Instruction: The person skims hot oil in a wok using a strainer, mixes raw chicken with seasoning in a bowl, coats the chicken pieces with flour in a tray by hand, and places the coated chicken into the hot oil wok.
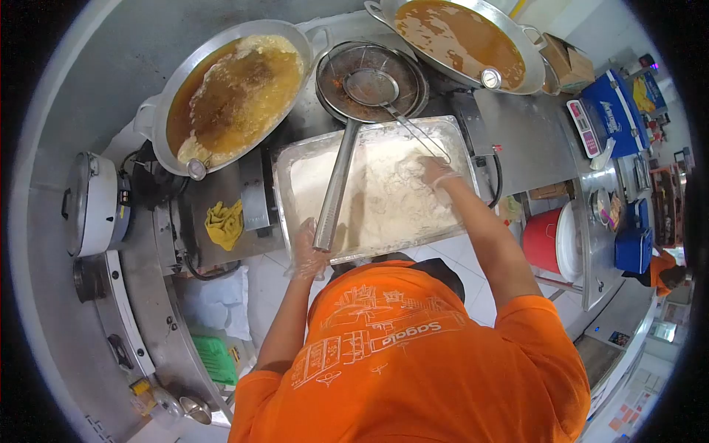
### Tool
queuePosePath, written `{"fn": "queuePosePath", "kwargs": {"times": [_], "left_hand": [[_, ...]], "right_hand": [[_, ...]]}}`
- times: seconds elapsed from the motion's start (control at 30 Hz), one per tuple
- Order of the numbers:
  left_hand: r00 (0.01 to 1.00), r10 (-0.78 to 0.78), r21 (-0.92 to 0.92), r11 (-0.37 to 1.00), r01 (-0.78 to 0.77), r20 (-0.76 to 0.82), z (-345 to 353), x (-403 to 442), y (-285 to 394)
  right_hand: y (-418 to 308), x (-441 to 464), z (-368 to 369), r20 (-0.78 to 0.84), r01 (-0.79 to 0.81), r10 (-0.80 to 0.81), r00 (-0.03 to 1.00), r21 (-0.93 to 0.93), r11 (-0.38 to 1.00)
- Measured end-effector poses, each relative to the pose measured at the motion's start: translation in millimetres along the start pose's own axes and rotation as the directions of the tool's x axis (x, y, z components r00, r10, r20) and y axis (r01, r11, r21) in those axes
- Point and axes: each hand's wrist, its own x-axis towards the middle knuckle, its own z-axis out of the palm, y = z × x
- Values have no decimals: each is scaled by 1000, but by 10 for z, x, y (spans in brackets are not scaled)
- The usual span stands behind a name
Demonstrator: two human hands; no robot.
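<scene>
A rectangular metal tray point(284, 214) holds a bed of white flour point(384, 199). My right hand point(437, 173), in a clear plastic glove, reaches into the flour at the tray's right side. Its fingers are curled and dusted white around a flour-covered lump whose kind I cannot make out. My left hand point(306, 247), also in a clear glove, is closed at the tray's near left corner, beside the end of a long strainer handle point(340, 192). The handle slants across the tray from a large round strainer point(332, 74). A smaller wire strainer point(371, 87) lies in the large one.
A wide pan of foaming oil point(244, 96) stands at the left with a dial thermometer point(196, 169). Another oil pan point(465, 40) is at the back right. A yellow cloth point(224, 224), a scale point(584, 129), blue coolers point(613, 111) and a red tub point(543, 240) surround the work area.
</scene>
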Motion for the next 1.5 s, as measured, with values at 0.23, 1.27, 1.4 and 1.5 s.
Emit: {"fn": "queuePosePath", "kwargs": {"times": [0.23,1.27,1.4,1.5], "left_hand": [[997,-64,5,998,64,46,-42,55,343],[999,-12,151,988,5,42,-25,114,-282],[991,-80,220,974,54,110,-106,122,154],[991,-57,364,931,8,125,-209,146,483]], "right_hand": [[-11,136,54,13,-122,123,992,-70,990],[-331,-799,-151,175,-206,109,978,784,586],[-760,-980,-455,50,-30,-34,998,896,444],[-1428,-973,-1099,-29,107,-217,976,927,359]]}}
